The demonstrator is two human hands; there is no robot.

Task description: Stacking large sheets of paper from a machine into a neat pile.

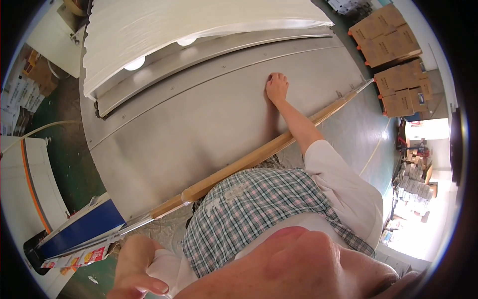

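Note:
My right hand [277, 88] rests on the bare metal worktop [199, 119], its arm stretched out over the wooden front rail [239, 164]. The fingers are curled in and nothing shows in them. At the lower left my left hand [137, 288] is raised close to the camera, with the thumb standing out. Its other fingers are hidden or cut off by the picture's edge, so what it holds, if anything, does not show. A green and white checked apron [259, 199] with pale smears covers my front, next to the rail.
A cream cloth cover [199, 20] hangs over the machine beyond the worktop, with a metal ledge [214, 55] below it. Stacked cardboard boxes [398, 45] stand at the far right. A blue-sided panel [84, 231] adjoins the worktop at the left, near printed packaging film [79, 259].

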